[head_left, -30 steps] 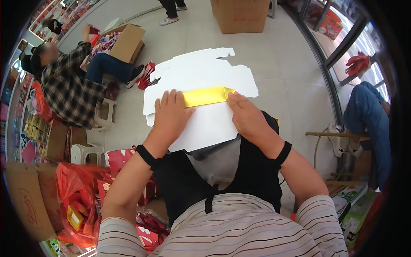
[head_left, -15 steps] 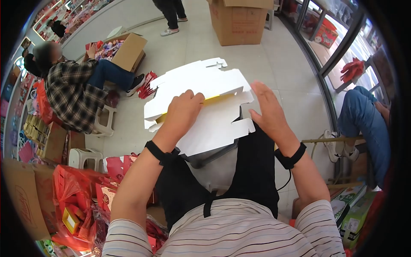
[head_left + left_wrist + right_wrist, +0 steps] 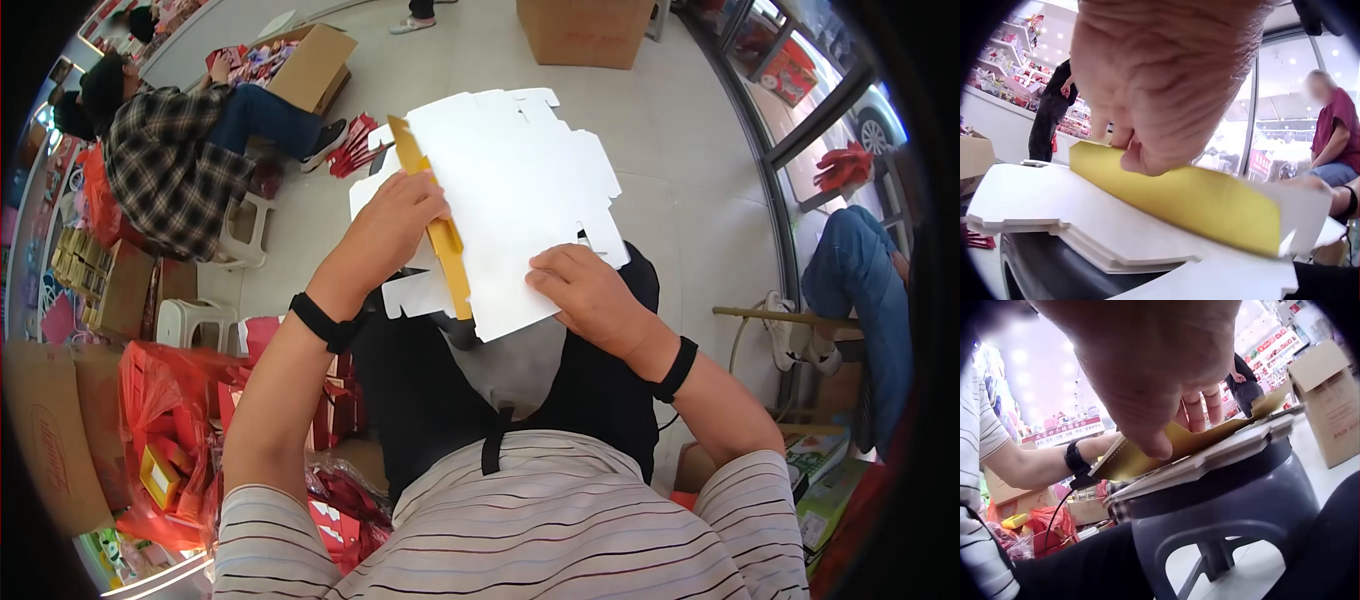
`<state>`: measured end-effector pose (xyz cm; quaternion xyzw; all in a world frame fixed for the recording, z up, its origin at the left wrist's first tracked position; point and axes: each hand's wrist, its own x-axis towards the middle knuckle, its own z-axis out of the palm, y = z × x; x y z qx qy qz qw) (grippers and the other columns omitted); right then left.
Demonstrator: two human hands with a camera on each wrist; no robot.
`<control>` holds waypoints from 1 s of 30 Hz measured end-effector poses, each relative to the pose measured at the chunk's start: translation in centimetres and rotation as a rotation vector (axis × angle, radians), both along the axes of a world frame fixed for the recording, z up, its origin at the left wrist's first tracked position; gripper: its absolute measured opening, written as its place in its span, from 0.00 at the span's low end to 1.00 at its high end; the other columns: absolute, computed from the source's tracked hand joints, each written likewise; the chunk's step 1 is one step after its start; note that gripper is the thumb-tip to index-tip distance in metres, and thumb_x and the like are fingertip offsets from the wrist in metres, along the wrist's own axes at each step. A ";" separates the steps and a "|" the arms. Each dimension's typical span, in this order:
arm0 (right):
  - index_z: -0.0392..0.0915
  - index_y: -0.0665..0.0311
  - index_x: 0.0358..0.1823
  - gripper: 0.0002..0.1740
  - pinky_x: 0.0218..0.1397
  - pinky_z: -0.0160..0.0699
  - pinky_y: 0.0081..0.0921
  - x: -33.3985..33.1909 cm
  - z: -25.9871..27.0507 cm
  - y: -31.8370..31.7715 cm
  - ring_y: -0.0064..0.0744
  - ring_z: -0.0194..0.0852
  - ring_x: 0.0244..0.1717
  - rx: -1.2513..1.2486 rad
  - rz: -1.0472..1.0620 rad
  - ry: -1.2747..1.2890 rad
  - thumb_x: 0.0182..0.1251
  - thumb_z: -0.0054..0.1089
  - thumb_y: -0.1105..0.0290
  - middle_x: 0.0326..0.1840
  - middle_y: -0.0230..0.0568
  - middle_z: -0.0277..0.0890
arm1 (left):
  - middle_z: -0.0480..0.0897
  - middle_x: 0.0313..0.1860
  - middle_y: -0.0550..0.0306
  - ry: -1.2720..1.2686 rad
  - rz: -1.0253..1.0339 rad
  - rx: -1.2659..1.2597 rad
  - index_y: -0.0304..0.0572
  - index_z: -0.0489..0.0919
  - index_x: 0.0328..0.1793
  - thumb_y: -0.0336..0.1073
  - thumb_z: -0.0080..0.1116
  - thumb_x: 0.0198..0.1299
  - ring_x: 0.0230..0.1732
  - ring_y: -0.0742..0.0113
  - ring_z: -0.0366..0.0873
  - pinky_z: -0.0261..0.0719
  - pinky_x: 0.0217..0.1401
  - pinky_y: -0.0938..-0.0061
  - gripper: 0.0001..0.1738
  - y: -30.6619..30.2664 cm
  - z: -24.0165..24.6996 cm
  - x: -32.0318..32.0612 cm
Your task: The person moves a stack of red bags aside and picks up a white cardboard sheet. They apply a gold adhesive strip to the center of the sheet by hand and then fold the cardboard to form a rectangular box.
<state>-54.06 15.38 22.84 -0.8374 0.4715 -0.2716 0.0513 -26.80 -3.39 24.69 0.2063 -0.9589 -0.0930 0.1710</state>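
Observation:
A flat white cardboard box blank point(image 3: 520, 180) with notched edges and a yellow outer face lies over other white blanks point(image 3: 1029, 200). My left hand point(image 3: 400, 215) pinches the raised yellow flap point(image 3: 1179, 200) along its left side, thumb and fingers over its upper edge in the left wrist view. My right hand point(image 3: 595, 300) grips the blank's near right part with curled fingers. In the right wrist view its thumb lies against the gold-yellow face point(image 3: 1191, 442), the other fingers beyond the edge. The pile rests on a dark grey plastic stool point(image 3: 1222, 509) between the knees.
Left, a person in a checked shirt point(image 3: 165, 165) sits beside an open carton point(image 3: 315, 65). A red plastic bag point(image 3: 165, 390) and a white stool point(image 3: 195, 318) stand near my left arm. Another carton point(image 3: 585, 35) stands ahead; a person in jeans point(image 3: 850, 270) sits right.
Both hands lay on a yellow strip across the blank; its white panel was then lifted. The blank has since turned, its yellow flap now at left, and my right hand has come back onto it.

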 end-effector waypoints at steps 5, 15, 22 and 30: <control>0.84 0.67 0.55 0.30 0.67 0.84 0.43 0.4 -1.5 -0.2 0.52 0.81 0.64 0.061 -0.037 -0.027 0.45 0.76 0.83 0.61 0.46 0.82 | 0.87 0.61 0.52 -0.056 -0.165 0.098 0.43 0.85 0.56 0.26 0.66 0.63 0.77 0.52 0.78 0.60 0.92 0.46 0.15 5.5 1.2 -0.5; 0.84 0.67 0.53 0.27 0.63 0.85 0.40 0.9 -1.2 -0.4 0.48 0.81 0.62 0.026 -0.070 -0.045 0.47 0.75 0.83 0.59 0.44 0.82 | 0.82 0.46 0.52 -0.307 0.127 -0.005 0.40 0.82 0.52 0.31 0.74 0.57 0.54 0.50 0.81 0.77 0.67 0.55 0.17 10.8 2.6 2.9; 0.86 0.65 0.48 0.18 0.57 0.81 0.42 2.1 -0.8 -1.8 0.47 0.79 0.55 0.047 -0.121 -0.126 0.54 0.76 0.78 0.51 0.40 0.81 | 0.83 0.48 0.52 0.049 0.238 0.139 0.43 0.84 0.54 0.28 0.74 0.62 0.49 0.47 0.83 0.81 0.52 0.56 0.15 10.2 -1.1 0.3; 0.84 0.66 0.45 0.12 0.49 0.74 0.33 -0.6 0.0 -3.5 0.36 0.73 0.43 0.497 -0.276 -0.360 0.76 0.70 0.63 0.39 0.41 0.76 | 0.84 0.41 0.45 -0.081 0.279 0.466 0.35 0.85 0.49 0.41 0.65 0.77 0.43 0.44 0.83 0.81 0.48 0.57 0.14 6.2 0.7 -1.0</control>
